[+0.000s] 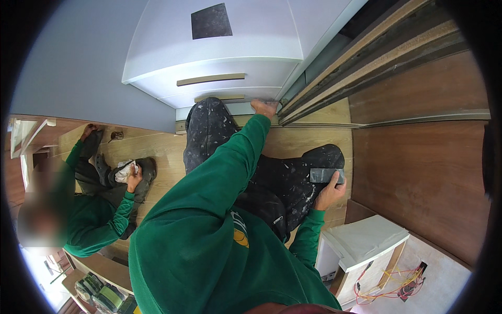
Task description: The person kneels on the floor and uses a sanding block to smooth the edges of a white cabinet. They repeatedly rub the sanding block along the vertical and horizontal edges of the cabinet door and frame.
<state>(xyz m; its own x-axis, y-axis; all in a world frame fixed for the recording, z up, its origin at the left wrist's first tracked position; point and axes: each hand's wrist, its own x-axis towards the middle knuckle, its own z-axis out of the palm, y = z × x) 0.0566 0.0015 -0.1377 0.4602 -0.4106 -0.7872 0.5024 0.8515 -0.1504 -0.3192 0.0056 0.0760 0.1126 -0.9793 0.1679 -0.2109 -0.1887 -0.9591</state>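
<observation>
My left hand [265, 107] reaches down to the foot of a white drawer cabinet [219, 68], at its right corner beside the floor track [308, 125]. Its fingers look curled in against the base, and whatever they hold is hidden. Over my right knee, my right hand [330, 192] grips a grey rectangular block [324, 175] between thumb and fingers. The block rests on my paint-spotted dark trousers [282, 175]. Two brass-coloured bar handles, the upper handle [210, 79] and the lower handle [219, 98], run across the drawer fronts.
Sliding door edges [366, 57] stand right of the cabinet, by brown wood panels [418, 157]. A co-worker [94, 220] in green sits on the floor at left, holding a white cloth [125, 171]. Behind me at right, loose wires [402, 282] hang beside a white box [366, 240].
</observation>
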